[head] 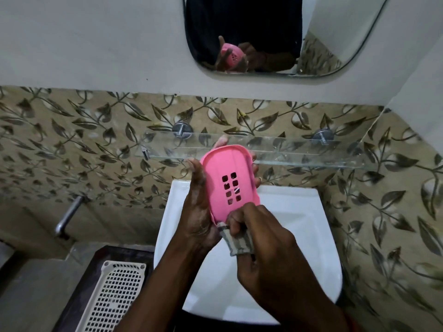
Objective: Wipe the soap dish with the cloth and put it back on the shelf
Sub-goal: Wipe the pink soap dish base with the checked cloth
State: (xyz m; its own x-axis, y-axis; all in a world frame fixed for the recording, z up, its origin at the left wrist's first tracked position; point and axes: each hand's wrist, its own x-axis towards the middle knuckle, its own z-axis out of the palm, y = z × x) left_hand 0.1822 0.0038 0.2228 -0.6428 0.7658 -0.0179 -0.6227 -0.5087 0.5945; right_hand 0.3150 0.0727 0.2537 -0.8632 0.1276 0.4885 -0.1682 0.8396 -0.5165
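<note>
Above the white sink (299,212), a glass shelf (299,149).

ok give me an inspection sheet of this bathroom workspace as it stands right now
surface: white sink below, glass shelf bare where visible
job's things: pink soap dish held tilted over sink; cloth at its lower edge
clutter: white perforated tray lower left
grippers: left hand holds dish; right hand grips cloth
cables: nothing seen
surroundings: mirror, leaf-pattern tiles, metal tap at left
</note>
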